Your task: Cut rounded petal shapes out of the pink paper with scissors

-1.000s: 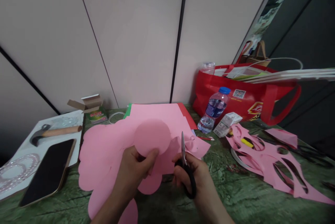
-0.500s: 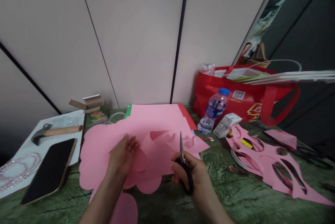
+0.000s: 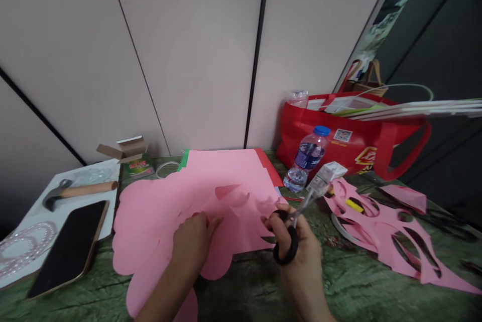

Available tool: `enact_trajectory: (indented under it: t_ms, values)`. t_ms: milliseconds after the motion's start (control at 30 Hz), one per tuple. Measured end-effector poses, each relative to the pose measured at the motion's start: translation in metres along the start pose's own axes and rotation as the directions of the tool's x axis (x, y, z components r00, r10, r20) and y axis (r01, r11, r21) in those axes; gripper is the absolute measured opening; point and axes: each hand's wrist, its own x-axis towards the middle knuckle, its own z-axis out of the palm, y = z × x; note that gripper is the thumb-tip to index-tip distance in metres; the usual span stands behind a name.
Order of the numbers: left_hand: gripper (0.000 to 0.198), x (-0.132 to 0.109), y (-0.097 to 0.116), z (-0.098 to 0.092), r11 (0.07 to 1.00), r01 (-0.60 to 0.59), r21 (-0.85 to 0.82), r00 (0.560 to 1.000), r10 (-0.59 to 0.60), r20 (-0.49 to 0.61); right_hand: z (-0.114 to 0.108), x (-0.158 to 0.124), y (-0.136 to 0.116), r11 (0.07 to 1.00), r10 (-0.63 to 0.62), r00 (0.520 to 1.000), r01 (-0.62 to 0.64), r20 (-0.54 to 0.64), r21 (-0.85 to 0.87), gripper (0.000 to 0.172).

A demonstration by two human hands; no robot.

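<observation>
Black-handled scissors (image 3: pixel 288 246) are held in my right hand (image 3: pixel 299 249), with its fingers through the loops and the blades pointing up and right toward a small white box (image 3: pixel 329 174). The right fingertips are close to the right side of a cut pink paper piece (image 3: pixel 241 204). My left hand (image 3: pixel 194 239) rests over the pink paper, its fingers bent and pressed near the paper; what they pinch is hidden. Scalloped pink paper shapes (image 3: pixel 141 221) lie beneath and left of it, on top of a paper stack (image 3: pixel 226 161).
A phone (image 3: pixel 71 246) and a hammer (image 3: pixel 79 191) lie at the left, near an opened small box (image 3: pixel 137 161). A water bottle (image 3: pixel 309 156) stands before a red bag (image 3: pixel 339 131). Pink scraps (image 3: pixel 391 231) lie at the right.
My left hand has moved right and its fingers have drawn together. My right hand has moved slightly right, and the scissors have swung from upright to pointing up and right.
</observation>
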Motion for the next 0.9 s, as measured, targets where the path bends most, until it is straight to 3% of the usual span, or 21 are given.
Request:
enact_trajectory:
  t_ms: [133, 233, 400, 500, 600, 667, 733, 800, 833, 900]
  values:
    - [0.016, 0.005, -0.006, 0.009, 0.996, 0.008, -0.088, 0.998, -0.003, 0.063, -0.002, 0.001, 0.0, 0.995, -0.089, 0.991, 0.094, -0.099, 0.046, 0.024]
    - [0.016, 0.005, -0.002, 0.013, 0.967, 0.009, -0.256, 0.988, 0.03, 0.15, 0.0, -0.001, 0.0, 0.992, -0.113, 0.987, 0.119, -0.117, 0.049, 0.022]
    - [0.016, -0.002, 0.01, 0.011, 0.82, 0.076, -0.567, 0.982, 0.037, 0.185, 0.002, -0.006, -0.005, 0.981, -0.188, 0.979, 0.191, -0.079, 0.034, 0.015]
    - [0.019, -0.001, 0.015, 0.001, 0.667, 0.132, -0.734, 0.986, -0.014, 0.165, 0.002, -0.009, -0.01, 0.966, -0.253, 0.967, 0.253, -0.012, 0.049, 0.006]
    - [0.021, 0.003, 0.018, -0.008, 0.509, 0.168, -0.844, 0.985, -0.05, 0.166, 0.004, -0.012, -0.012, 0.982, -0.188, 0.956, 0.189, 0.224, 0.015, 0.007]
    - [0.025, 0.006, 0.019, -0.012, 0.431, 0.15, -0.89, 0.989, -0.056, 0.14, 0.006, -0.015, -0.008, 0.994, -0.046, 0.883, 0.086, 0.466, -0.064, 0.016]
    - [0.029, 0.006, 0.021, -0.014, 0.38, 0.113, -0.918, 0.993, -0.061, 0.098, 0.007, -0.018, -0.002, 0.989, 0.131, 0.732, -0.046, 0.668, -0.143, 0.03]
    - [0.032, 0.004, 0.024, -0.015, 0.356, 0.082, -0.931, 0.996, -0.064, 0.063, 0.008, -0.019, 0.003, 0.971, 0.235, 0.651, -0.12, 0.722, -0.208, 0.035]
    - [0.033, 0.003, 0.026, -0.015, 0.351, 0.074, -0.933, 0.996, -0.065, 0.055, 0.008, -0.02, 0.004, 0.966, 0.254, 0.641, -0.133, 0.724, -0.221, 0.036]
    - [0.034, 0.0, 0.03, -0.014, 0.356, 0.071, -0.932, 0.997, -0.06, 0.053, 0.008, -0.018, 0.005, 0.968, 0.247, 0.674, -0.134, 0.696, -0.213, 0.035]
